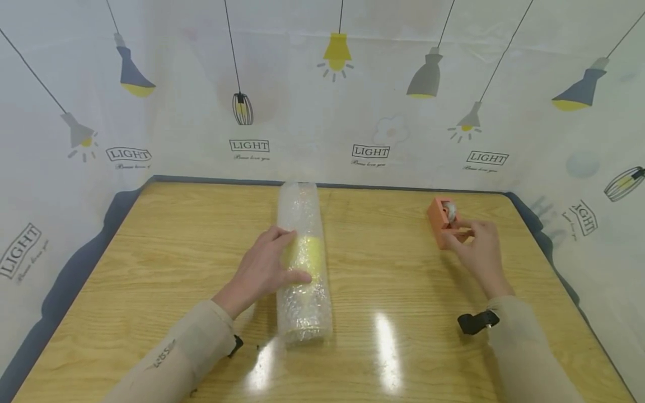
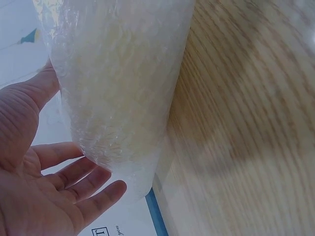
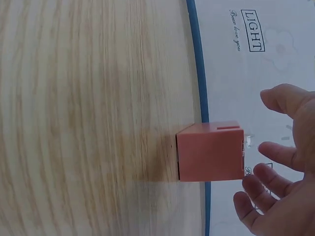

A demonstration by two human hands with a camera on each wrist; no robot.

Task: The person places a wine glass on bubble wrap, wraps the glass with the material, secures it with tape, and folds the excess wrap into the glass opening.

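A long bundle in clear bubble wrap (image 1: 304,305), with something yellow showing through its middle, lies lengthwise on the table. My left hand (image 1: 264,266) rests on its left side, thumb and fingers spread and only lightly bent. In the left wrist view the fingers (image 2: 101,196) lie along the wrap (image 2: 118,88). Farther right stands an orange tape dispenser (image 1: 437,224) with a roll of clear tape (image 1: 450,210). My right hand (image 1: 478,249) hovers at its front end. In the right wrist view thumb and fingers stand apart beside the dispenser (image 3: 210,155), near a short tape end (image 3: 247,141).
The wood-grain table (image 1: 201,212) has a dark edging along its back and sides. Behind it hangs a pale sheet (image 1: 302,112) printed with lamps and lettering. A black wrist strap (image 1: 478,322) sits on the right sleeve.
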